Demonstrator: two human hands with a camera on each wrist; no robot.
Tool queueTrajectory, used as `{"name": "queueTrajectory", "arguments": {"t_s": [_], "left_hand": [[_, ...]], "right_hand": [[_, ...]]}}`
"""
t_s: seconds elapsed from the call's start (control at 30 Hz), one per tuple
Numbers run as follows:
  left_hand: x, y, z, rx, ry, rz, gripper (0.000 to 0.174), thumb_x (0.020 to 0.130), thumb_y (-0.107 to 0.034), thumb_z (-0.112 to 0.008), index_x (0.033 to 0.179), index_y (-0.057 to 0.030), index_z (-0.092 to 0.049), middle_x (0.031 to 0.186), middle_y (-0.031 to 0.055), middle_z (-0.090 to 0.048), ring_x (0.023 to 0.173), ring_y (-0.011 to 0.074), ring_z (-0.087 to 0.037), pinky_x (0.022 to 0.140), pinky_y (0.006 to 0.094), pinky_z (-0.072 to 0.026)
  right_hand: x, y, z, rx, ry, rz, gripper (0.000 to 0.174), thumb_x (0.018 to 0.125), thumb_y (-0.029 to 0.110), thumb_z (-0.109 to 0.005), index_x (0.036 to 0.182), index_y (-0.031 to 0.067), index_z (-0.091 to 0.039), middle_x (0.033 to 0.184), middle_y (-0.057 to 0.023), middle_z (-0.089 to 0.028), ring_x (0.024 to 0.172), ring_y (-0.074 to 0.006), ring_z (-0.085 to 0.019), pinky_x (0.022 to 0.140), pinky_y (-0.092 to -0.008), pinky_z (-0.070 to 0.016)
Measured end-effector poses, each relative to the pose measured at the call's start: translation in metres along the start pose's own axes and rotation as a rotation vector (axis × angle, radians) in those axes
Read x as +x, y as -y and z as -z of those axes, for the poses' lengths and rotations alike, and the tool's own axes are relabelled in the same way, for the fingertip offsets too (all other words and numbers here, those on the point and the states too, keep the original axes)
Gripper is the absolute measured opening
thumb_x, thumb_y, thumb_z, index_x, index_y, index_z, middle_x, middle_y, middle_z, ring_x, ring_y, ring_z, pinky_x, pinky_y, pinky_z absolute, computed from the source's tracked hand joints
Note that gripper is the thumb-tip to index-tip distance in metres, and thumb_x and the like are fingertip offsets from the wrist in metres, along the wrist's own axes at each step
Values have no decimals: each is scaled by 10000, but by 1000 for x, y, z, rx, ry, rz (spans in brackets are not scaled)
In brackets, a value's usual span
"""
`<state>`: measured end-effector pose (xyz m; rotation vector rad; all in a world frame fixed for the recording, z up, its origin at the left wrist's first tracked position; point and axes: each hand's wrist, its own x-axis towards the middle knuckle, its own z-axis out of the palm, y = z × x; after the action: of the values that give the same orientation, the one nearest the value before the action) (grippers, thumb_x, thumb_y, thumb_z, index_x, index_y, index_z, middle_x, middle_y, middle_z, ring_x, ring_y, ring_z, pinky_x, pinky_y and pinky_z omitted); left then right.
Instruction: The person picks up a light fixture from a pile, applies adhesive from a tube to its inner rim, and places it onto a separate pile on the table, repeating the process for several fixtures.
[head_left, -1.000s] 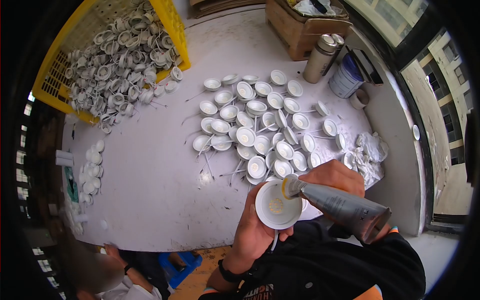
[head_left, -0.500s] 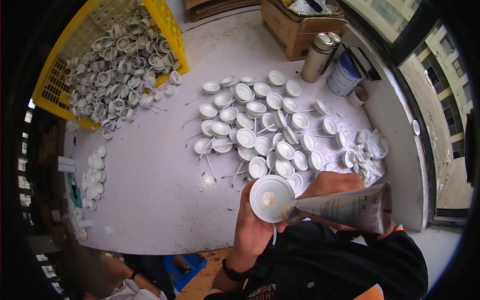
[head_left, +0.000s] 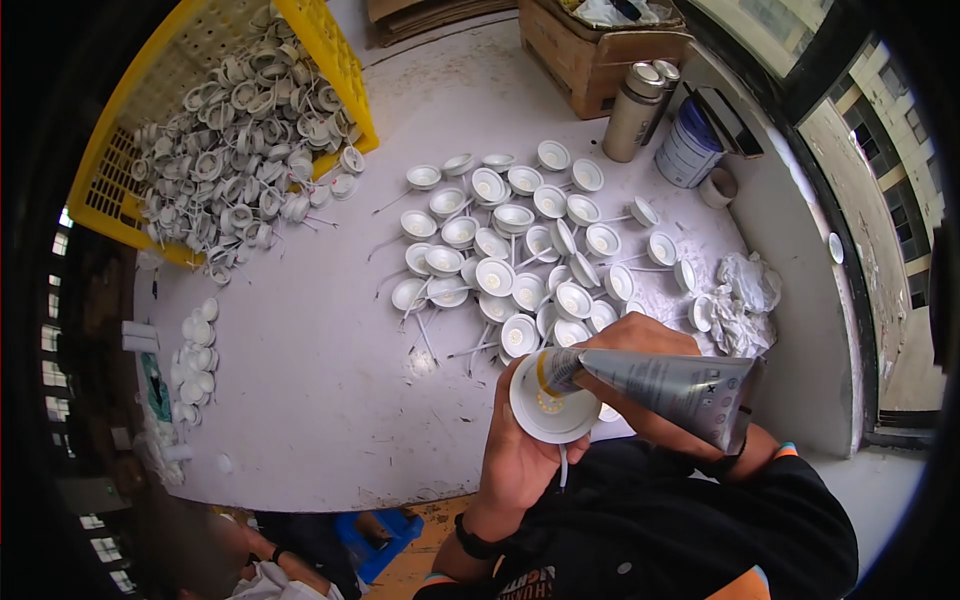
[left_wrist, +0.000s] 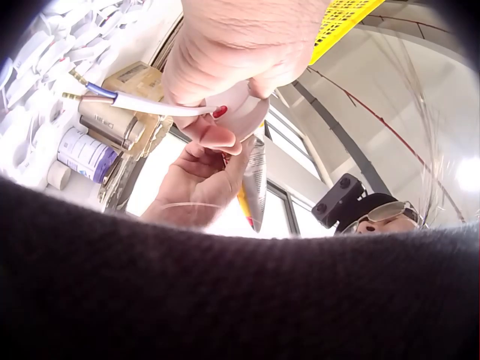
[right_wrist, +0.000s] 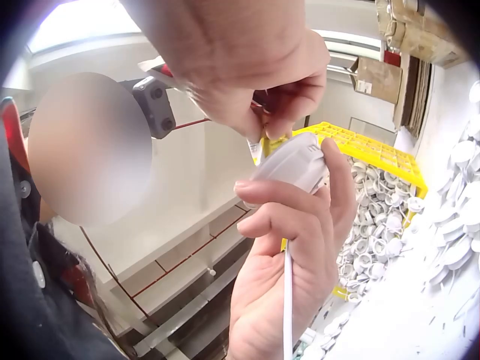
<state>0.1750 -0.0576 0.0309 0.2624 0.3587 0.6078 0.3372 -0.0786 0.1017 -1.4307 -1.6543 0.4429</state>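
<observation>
My left hand grips a white round LED downlight by its rim, its dish facing up with a ring of yellow dots inside. A white cable with bare brown and blue wire ends trails from its back. My right hand holds a silver-grey squeeze tube, its yellow-banded nozzle end over the dish's upper part and overlapping the dots in the head view. The nozzle's tip is hidden. Several similar downlights with cables lie on the table just beyond my hands.
A yellow crate full of white fittings lies tipped at the far left. White round pieces line the left edge. Flasks, a white-and-blue tub, a cardboard box and crumpled plastic stand right. Another person's arm shows lower left.
The tube's nozzle end has swung from the dish's right rim to over its upper part. The downlight moved slightly left and up, then back right and down. Both hands keep their hold.
</observation>
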Motion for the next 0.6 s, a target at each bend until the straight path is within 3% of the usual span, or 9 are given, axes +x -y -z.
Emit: {"name": "queueTrajectory", "arguments": {"t_s": [0.1, 0.17, 0.2, 0.23, 0.27, 0.3, 0.43, 0.5, 0.6], "left_hand": [[0, -2, 4, -28, -2, -8, 450, 887, -394, -305, 1260, -153, -236, 1054, 131, -460, 685, 199, -520, 521, 279, -417], [1, -5, 6, -58, -4, -16, 435, 892, -388, -280, 1255, -148, -261, 1063, 140, -470, 671, 195, -521, 512, 273, -410], [1, -9, 7, -81, 4, -13, 428, 895, -381, -254, 1243, -135, -292, 1088, 152, -472, 660, 190, -521, 500, 266, -399], [1, -13, 7, -103, 9, -12, 428, 897, -374, -228, 1230, -122, -322, 1112, 165, -474, 649, 185, -520, 488, 260, -389], [1, -17, 7, -98, 0, -27, 428, 897, -374, -228, 1230, -122, -322, 1112, 165, -474, 649, 185, -520, 488, 260, -389], [1, -22, 6, -52, -81, -63, 433, 894, -364, -213, 1214, -102, -340, 1107, 180, -480, 599, 170, -485, 470, 254, -368], [-4, -43, 32, 74, -304, -129, 433, 897, -333, -186, 1202, -82, -362, 1166, 223, -447, 545, 150, -451, 448, 240, -343], [-8, -56, 70, 121, -335, -162, 435, 896, -350, -198, 1178, -79, -388, 1136, 210, -479, 558, 152, -468, 462, 244, -351], [-17, -82, 132, 326, -633, -299, 501, 882, -449, -224, 1107, -49, -425, 959, 115, -560, 667, 180, -547, 470, 255, -368]], "right_hand": [[-2, 3, 1, 54, -30, -46, 74, 707, 44, -594, 773, 24, -566, 726, -78, -558, 678, -248, -535, 568, -305, -439], [-10, -5, 1, 185, -121, -93, 172, 735, 145, -586, 820, 2, -542, 754, -92, -529, 638, -181, -516, 551, -284, -417], [-16, -5, 0, 417, -129, -251, 242, 714, 173, -615, 831, -14, -516, 751, -95, -511, 588, -136, -496, 500, -245, -403], [-17, -1, -1, 427, -119, -244, 242, 714, 173, -615, 831, -14, -516, 751, -95, -511, 588, -136, -496, 500, -245, -403], [-16, 4, -2, 557, -193, -383, 248, 713, 172, -616, 837, -12, -504, 749, -86, -500, 574, -125, -488, 488, -235, -400], [-15, 6, -4, 688, -265, -525, 255, 711, 171, -616, 842, -10, -492, 748, -77, -489, 560, -114, -480, 475, -226, -396], [-20, -5, -8, 706, -244, -603, 265, 704, 171, -620, 849, 2, -477, 746, -56, -464, 537, -101, -455, 464, -213, -386], [-17, -7, -9, 720, -235, -618, 242, 705, 162, -617, 828, 9, -476, 726, -49, -461, 533, -97, -446, 472, -213, -379], [-16, -12, -11, 728, -205, -642, 207, 710, 147, -609, 799, 16, -475, 695, -40, -458, 536, -93, -442, 484, -212, -370]]}}
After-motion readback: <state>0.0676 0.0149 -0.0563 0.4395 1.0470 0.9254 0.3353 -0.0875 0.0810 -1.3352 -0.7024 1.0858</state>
